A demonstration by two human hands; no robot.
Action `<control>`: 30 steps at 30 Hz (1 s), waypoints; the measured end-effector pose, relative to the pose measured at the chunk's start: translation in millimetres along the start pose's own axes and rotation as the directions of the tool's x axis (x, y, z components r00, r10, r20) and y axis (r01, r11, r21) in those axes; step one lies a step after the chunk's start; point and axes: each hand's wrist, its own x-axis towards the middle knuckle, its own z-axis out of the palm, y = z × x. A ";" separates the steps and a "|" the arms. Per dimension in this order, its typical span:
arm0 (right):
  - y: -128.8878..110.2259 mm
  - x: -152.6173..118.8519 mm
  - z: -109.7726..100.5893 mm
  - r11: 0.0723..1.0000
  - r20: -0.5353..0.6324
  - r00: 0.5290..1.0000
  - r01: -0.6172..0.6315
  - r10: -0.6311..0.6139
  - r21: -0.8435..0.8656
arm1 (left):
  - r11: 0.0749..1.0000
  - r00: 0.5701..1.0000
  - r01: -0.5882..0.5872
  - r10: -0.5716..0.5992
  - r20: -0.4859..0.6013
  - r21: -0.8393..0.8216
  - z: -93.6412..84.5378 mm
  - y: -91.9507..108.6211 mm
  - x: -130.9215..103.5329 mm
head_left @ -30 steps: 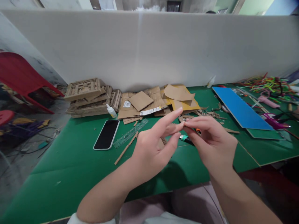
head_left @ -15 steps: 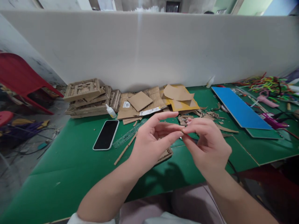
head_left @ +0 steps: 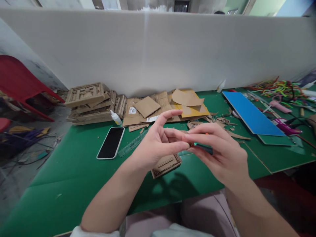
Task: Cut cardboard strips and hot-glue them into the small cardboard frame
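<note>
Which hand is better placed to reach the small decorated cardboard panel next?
Probably the left hand: the decorated cardboard panel shows just below it in view, while the right hand sits farther off to the right.

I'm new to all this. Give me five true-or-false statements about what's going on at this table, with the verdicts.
1. The left hand and right hand are brought together at the fingertips. True.
2. The phone has a brightly lit screen. False: its screen is dark.
3. A clear ruler lies on the green table, between the phone and the left hand. True.
4. The blue board lies to the left of the phone. False: it lies far to the phone's right.
5. A small brown piece with a patterned edge lies on the table, near the left hand. True.
</note>
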 end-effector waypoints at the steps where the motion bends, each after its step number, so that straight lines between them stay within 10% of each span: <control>1: -0.6 1.2 -2.3 1.000 0.032 0.999 0.016 -0.015 -0.016 | 1.000 1.000 0.009 -0.009 0.018 -0.002 -1.2 0.9 0.1; 30: 0.9 -1.2 1.2 1.000 -0.132 0.991 0.022 -0.022 -0.004 | 0.966 0.984 0.158 -0.138 0.111 -0.204 0.4 -12.3 6.6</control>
